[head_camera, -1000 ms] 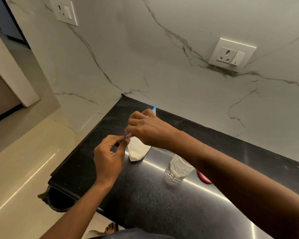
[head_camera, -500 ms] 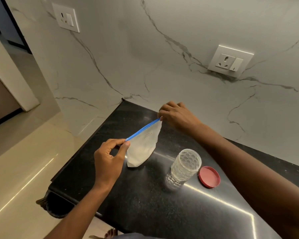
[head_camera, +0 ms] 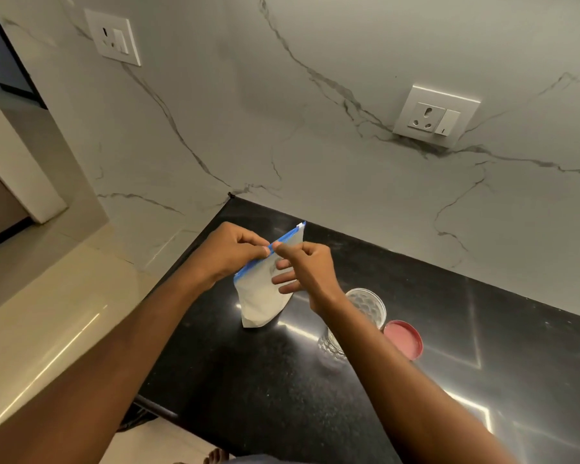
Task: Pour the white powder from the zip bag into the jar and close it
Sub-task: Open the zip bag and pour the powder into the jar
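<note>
A clear zip bag (head_camera: 260, 298) with a blue zip strip stands on the black counter, its lower half full of white powder. My left hand (head_camera: 226, 251) pinches the near side of the blue strip at its middle. My right hand (head_camera: 310, 271) pinches the far side at the same spot, thumb and forefinger closed, other fingers spread against the bag. A clear patterned glass jar (head_camera: 369, 304) stands open just right of the bag, partly hidden by my right forearm. Its red lid (head_camera: 403, 339) lies flat on the counter beside it.
The black counter (head_camera: 265, 380) ends at a left edge with cream floor tiles (head_camera: 47, 313) below. A marble wall with a socket plate (head_camera: 434, 117) rises close behind. A second socket plate (head_camera: 114, 36) is at the upper left.
My right hand came back from the bag's far corner to the middle of the zip strip. My left hand shifted from the near corner to meet it. The bag now stands more upright.
</note>
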A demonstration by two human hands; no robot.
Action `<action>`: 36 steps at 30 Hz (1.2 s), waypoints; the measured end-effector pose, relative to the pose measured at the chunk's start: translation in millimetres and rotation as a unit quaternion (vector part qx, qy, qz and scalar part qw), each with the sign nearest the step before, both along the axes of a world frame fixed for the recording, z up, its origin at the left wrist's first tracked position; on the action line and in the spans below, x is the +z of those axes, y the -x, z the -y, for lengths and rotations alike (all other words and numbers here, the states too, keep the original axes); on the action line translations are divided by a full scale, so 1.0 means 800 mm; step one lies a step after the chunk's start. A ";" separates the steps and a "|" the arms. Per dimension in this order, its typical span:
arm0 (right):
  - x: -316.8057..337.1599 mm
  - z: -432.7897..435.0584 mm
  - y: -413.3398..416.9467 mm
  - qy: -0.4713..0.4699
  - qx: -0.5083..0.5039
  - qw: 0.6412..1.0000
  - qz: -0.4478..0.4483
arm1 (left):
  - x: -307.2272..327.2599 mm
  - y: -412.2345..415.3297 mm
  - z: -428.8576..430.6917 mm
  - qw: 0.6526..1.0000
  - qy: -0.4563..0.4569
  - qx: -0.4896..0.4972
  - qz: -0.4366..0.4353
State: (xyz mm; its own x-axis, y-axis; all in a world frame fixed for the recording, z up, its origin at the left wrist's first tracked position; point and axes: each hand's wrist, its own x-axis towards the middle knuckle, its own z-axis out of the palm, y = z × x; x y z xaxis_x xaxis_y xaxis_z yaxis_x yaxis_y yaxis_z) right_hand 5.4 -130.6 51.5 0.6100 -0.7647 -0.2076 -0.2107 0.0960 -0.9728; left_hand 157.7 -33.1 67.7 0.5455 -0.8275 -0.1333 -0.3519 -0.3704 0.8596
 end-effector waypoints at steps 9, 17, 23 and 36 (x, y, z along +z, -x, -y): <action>-0.005 0.007 0.027 0.110 -0.024 0.993 -0.045 | 0.014 -0.002 -0.008 0.972 0.037 0.043 0.226; -0.006 -0.001 0.048 0.159 -0.014 0.987 -0.034 | 0.041 0.041 0.007 0.936 -0.046 -0.042 0.347; -0.008 -0.009 0.047 0.160 0.000 0.987 -0.002 | 0.045 0.072 0.065 0.959 -0.150 -0.084 0.226; 0.004 0.047 0.093 0.151 -0.115 0.981 0.038 | 0.089 0.079 0.082 0.973 0.026 -0.057 0.222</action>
State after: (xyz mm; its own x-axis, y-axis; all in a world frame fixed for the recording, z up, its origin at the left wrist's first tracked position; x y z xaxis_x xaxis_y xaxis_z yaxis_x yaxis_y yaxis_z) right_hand -69.2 -168.0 54.8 0.4183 -0.9040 0.0885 -0.1436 -0.1620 -0.9763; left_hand 94.6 -98.9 138.9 0.4439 -0.8854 0.1381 -0.7289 -0.2671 0.6304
